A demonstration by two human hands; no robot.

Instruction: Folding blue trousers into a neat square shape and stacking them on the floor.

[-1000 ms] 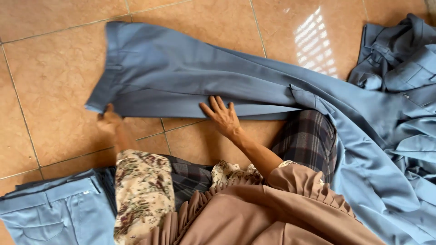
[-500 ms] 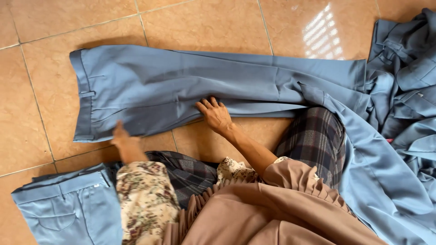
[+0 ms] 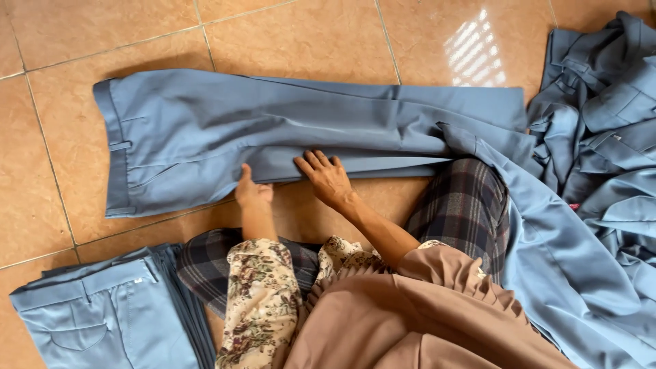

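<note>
Glossy tan floor tiles (image 3: 307, 41) with thin grout lines carry a pair of smooth grey-blue trousers (image 3: 273, 130) laid flat and lengthwise, the waistband with its belt loops at the far left end. At the trousers' near edge the right hand (image 3: 328, 179) lies flat on the cloth with fingers spread, gripping nothing, while the left hand (image 3: 251, 193) just beside it rests at the same hem, fingers curled under so I cannot tell whether it pinches the fabric. Below the waistband sits a neat stack of folded trousers (image 3: 102, 318), and past the leg ends lies a rumpled heap of the same cloth (image 3: 601, 116).
</note>
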